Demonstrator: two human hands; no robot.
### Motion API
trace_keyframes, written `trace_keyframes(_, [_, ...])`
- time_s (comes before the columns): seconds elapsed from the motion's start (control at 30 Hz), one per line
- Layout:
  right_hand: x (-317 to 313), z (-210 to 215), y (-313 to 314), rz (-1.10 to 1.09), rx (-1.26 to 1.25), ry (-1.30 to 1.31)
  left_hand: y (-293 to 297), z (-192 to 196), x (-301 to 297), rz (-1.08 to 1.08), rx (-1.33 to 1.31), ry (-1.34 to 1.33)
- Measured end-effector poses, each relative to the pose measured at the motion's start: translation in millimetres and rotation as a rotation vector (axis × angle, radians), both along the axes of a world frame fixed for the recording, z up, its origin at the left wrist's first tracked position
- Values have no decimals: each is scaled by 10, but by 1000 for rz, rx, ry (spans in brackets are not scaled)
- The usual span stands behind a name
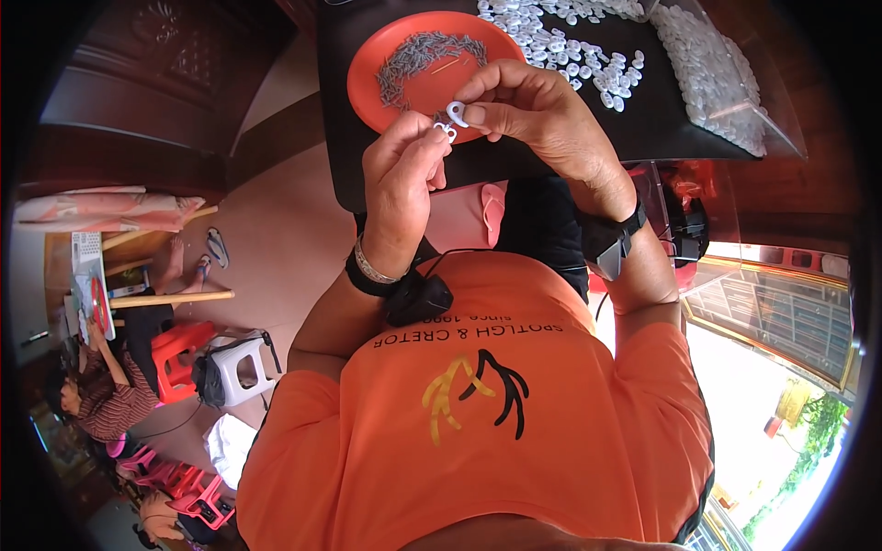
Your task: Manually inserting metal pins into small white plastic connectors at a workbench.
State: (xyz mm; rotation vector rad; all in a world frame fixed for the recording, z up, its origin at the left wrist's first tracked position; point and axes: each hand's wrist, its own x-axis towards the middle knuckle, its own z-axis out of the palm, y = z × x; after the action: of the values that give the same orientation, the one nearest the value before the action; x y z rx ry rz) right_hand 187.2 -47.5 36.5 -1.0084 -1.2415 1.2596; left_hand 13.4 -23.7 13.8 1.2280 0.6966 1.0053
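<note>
My left hand [404,174] pinches a small white plastic piece with round loops [446,131] between thumb and fingers. Against it, my right hand [542,115] grips a white oval plastic piece with a hole [457,113]. The two pieces meet or nearly meet; whether they are joined I cannot tell. Both hands are above the near edge of a round orange-red plate [364,73]. Many small grey pin-like parts [418,57] lie in it, along with a thin yellowish stick [446,65]. My fingers hide part of the plate's near right side.
Loose white oval pieces [588,66] spread over the black table [354,170] right of the plate. A clear box [712,83] full of white pieces stands at the table's right. Far left, another person [119,395] works near red [179,358] and white stools [243,372].
</note>
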Motion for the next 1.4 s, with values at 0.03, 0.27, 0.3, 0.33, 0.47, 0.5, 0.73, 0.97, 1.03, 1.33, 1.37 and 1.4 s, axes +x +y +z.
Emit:
trace_keyframes(0.03, [-11,1,-10,-4,20,-8,-2,-5,-3,-1,-1,1])
trace_keyframes(0.27, [-59,-11,-18,-27,56,-66,-13,-29,1,-2,24,9])
trace_keyframes(0.3, [-66,-15,-24,-27,55,-65,-14,-31,4,4,37,14])
trace_keyframes(0.33, [-76,-21,-31,-36,69,-85,-15,-35,9,4,36,15])
trace_keyframes(0.47, [-150,-118,-52,-97,121,-62,-22,-83,12,18,74,-19])
trace_keyframes(0.5, [-155,-133,-57,-98,121,-61,-23,-95,13,23,70,-40])
trace_keyframes(0.73, [-190,-165,-119,-137,152,-165,-30,-61,23,8,34,-22])
trace_keyframes(0.97, [-231,-205,-128,-203,324,-331,-23,-113,15,-40,-110,-83])
trace_keyframes(1.03, [-223,-208,-127,-189,338,-335,-21,-129,22,-51,-101,-117])
trace_keyframes(1.33, [-264,-216,-126,-217,437,-435,-17,-116,16,-31,-129,-97])
trace_keyframes(1.37, [-277,-207,-131,-242,461,-476,-27,-97,21,-3,-115,-75])
trace_keyframes(1.4, [-290,-203,-136,-242,460,-475,-38,-88,23,25,-100,-54])
